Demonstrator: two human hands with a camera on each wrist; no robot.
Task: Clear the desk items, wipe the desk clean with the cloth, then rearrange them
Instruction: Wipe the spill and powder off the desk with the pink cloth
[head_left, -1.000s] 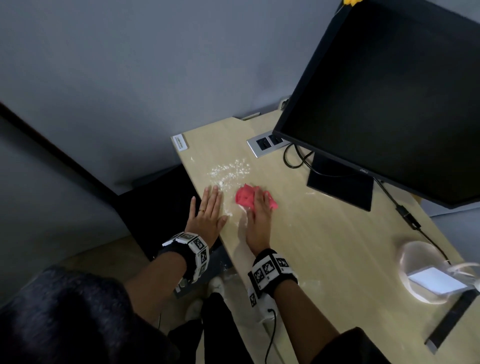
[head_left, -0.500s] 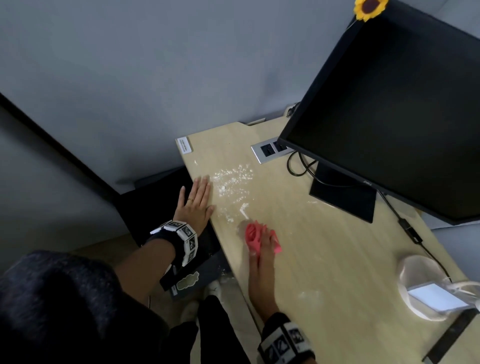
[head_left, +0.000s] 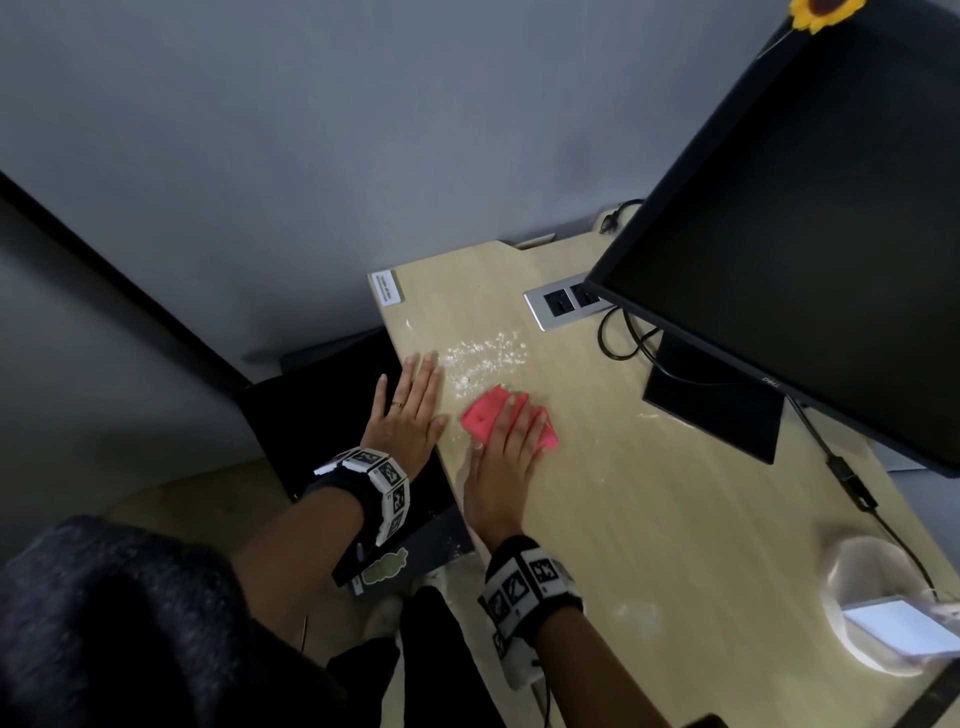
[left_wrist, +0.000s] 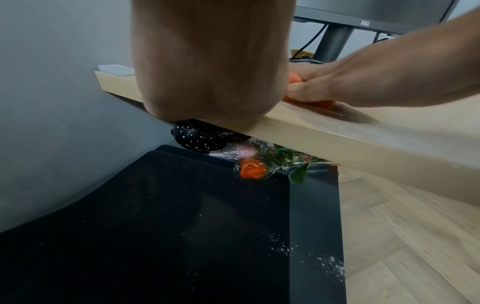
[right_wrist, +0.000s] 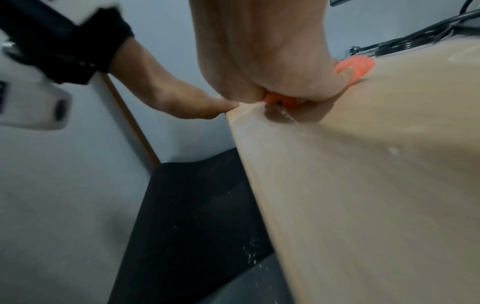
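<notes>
A pink cloth (head_left: 480, 418) lies flat on the light wooden desk (head_left: 649, 519) near its left edge. My right hand (head_left: 511, 441) presses on it with straight fingers; the cloth (right_wrist: 358, 65) shows under that palm in the right wrist view. Just beyond the cloth, white powder (head_left: 485, 353) is scattered over the desk. My left hand (head_left: 410, 405) lies flat and open against the desk's left edge, next to the powder. In the left wrist view the left palm (left_wrist: 207, 61) rests on the desk edge (left_wrist: 311, 133), with the right hand (left_wrist: 363, 82) over the cloth (left_wrist: 322, 103).
A black monitor (head_left: 805, 208) on its stand (head_left: 711, 405) fills the right side, with cables and a socket plate (head_left: 561, 306) behind. A clear bowl (head_left: 872, 608) holding a white card sits at the right. Below the desk is a black bin (left_wrist: 182, 226) with wrapped flowers (left_wrist: 259, 166).
My right hand has pushed the cloth forward from the near desk edge back up to the powder. My left hand stays flat at the desk's left edge.
</notes>
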